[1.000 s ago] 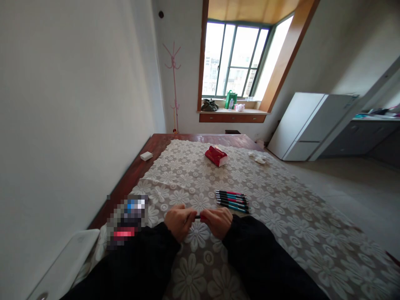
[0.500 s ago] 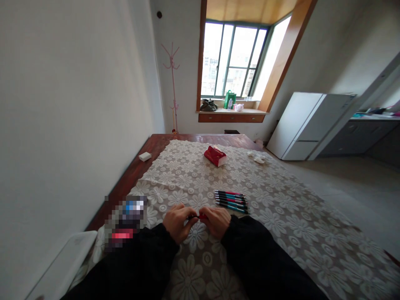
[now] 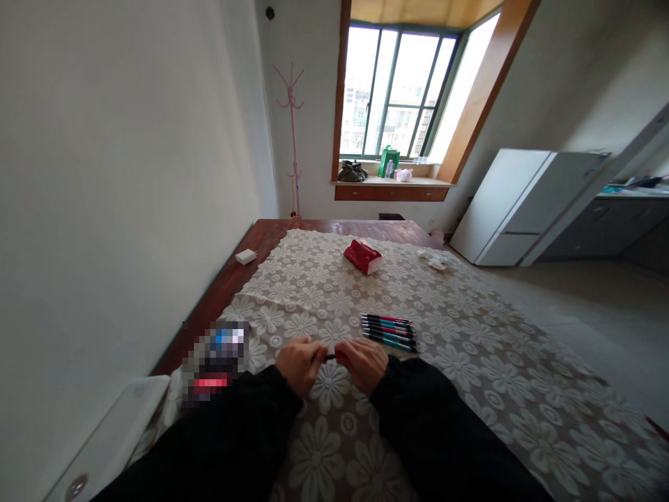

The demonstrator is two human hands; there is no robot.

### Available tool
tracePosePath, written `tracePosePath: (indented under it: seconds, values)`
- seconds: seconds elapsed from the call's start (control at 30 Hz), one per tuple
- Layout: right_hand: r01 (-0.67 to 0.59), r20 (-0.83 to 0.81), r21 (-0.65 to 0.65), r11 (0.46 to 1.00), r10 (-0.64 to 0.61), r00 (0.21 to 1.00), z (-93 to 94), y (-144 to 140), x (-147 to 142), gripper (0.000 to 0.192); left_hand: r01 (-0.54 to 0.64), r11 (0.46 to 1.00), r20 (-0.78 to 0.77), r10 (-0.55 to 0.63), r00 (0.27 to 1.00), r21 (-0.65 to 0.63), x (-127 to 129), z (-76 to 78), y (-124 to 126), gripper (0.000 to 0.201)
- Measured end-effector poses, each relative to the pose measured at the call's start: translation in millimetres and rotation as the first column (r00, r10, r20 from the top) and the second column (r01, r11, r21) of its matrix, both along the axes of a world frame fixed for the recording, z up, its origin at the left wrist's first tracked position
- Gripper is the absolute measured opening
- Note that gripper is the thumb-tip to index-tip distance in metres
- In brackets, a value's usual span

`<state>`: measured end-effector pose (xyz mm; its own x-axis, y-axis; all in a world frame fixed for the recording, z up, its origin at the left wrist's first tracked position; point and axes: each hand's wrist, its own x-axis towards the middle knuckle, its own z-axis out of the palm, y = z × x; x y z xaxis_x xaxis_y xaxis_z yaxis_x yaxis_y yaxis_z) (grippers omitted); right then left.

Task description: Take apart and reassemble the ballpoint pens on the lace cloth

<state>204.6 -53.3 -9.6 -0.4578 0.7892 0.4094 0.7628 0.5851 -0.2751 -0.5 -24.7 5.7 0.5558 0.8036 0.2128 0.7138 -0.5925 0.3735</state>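
Both hands meet at near centre of the surface (image 3: 224,282), over a lace floral cloth (image 3: 470,376). Left hand (image 3: 299,364) and right hand (image 3: 364,362) are each curled tight round opposite ends of one pen (image 3: 332,357), held approx level just above the cloth; only a short dark bit w/ a red part shows between the knuckles, rest hidden inside the fists. Black sleeves run back toward the viewer.

Just right of the right hand, slightly farther, lies a row of pens (image 3: 389,330), red and teal barrels, side by side, touching or nearly so, tips pointing left. Exact count hard to tell.

Far centre: red packet (image 3: 362,256) flat on the cloth. To its right, a crumpled white bit (image 3: 433,261) near the cloth's edge. Far left, on bare wood off the cloth: small white box (image 3: 245,256). Near left, next to the left sleeve: a blurred-out item, can't make it out.

Beyond: window (image 3: 397,90), pink coat stand (image 3: 293,139) in the corner, white fridge (image 3: 523,206) on the right.
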Motion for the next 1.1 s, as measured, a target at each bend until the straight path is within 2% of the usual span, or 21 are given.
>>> tracePosePath:
  seconds: [0.07, 0.13, 0.2, 0.3, 0.43, 0.53, 0.63, 0.8, 0.93, 1.1]
  values:
    - [-0.006, 0.012, 0.01, 1.0, 0.006, 1.0, 3.7, -2, -1, 0.011, 0.026, 1.0, 0.025, -0.026, 0.999, -0.007, 0, 0.9, 1, 0.037]
    - [-0.002, 0.038, 0.015, 1.0, 0.001, 0.999, 7.2, -4, -2, 0.014, 0.084, 0.996, 0.11, -0.081, 0.991, -0.017, 1, 1.8, 1, 0.023]
    - [0.008, 0.056, 0.02, 1.0, -0.009, 0.998, 8.1, -4, -1, 0.017, 0.115, 0.993, 0.164, -0.11, 0.98, -0.022, 1, 2.2, 1, 0.02]
    - [-0.007, 0.032, 0.007, 1.0, 0.007, 0.999, 4.2, -2, 1, 0.015, 0.067, 0.997, 0.117, -0.063, 0.991, -0.032, 2, 2.0, -1, 0.012]
    - [0.014, -0.023, -0.036, 0.999, -0.015, 1.0, -1.6, 2, 4, 0.005, -0.03, 0.999, 0.031, 0.031, 0.999, -0.037, 1, 2.0, 0, 0.037]
    - [0.043, -0.019, -0.055, 0.998, -0.044, 0.999, -1.1, 2, 5, 0.011, -0.043, 0.997, 0.075, 0.047, 0.996, -0.056, 0, 2.7, 0, 0.025]
    - [0.084, 0.061, -0.067, 0.994, -0.08, 0.995, 1.1, 2, 6, 0.011, -0.013, 0.998, 0.137, 0.022, 0.99, -0.066, 0, 2.0, 2, 0.013]
    - [0.211, 0.176, -0.109, 0.971, -0.19, 0.966, 6.1, 5, 11, 0.014, 0.022, 0.998, 0.162, -0.013, 0.987, -0.059, 0, -0.8, 4, 0.023]
    - [0.309, 0.193, -0.176, 0.934, -0.275, 0.942, 14.2, 5, 15, 0.014, -0.046, 0.997, 0.129, 0.052, 0.99, -0.056, -1, 0.6, 4, 0.022]
    - [0.318, 0.157, -0.2, 0.927, -0.29, 0.944, 14.5, 6, 17, 0.013, -0.106, 0.991, 0.122, 0.116, 0.986, -0.085, -2, 1.1, 4, 0.022]
